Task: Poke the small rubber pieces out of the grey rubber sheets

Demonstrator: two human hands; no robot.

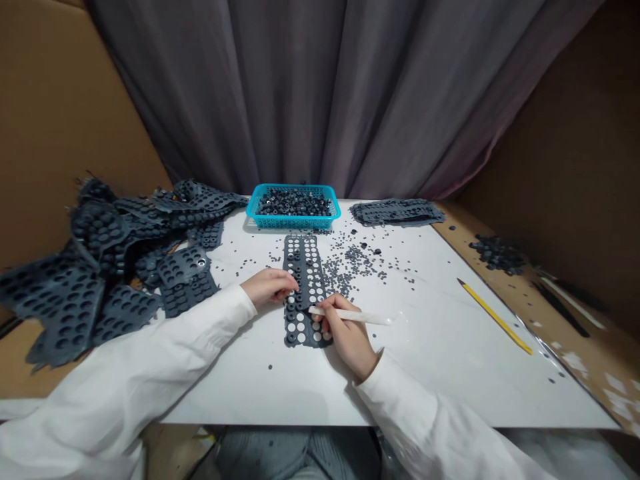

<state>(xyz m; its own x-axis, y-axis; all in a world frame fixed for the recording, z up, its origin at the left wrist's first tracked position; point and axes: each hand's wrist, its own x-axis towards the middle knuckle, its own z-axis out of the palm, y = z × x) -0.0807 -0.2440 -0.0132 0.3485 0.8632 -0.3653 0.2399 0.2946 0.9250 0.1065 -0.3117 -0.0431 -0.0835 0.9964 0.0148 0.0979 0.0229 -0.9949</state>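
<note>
A dark rubber sheet with rows of round holes lies lengthwise on the white table; dark ring-like parts sit in some of its left rows. My left hand rests at the sheet's left edge, its fingers pinched together; what they hold, if anything, is too small to name. My right hand is closed on a white stick-like tool, whose dark tip touches the middle of the sheet. Many small dark discs are scattered to the right of the sheet.
Behind the sheet stands a blue basket of small dark parts. Perforated rubber sheets are heaped at the left, and more sheets lie at the back right. A yellow pencil and a dark pile are at the right.
</note>
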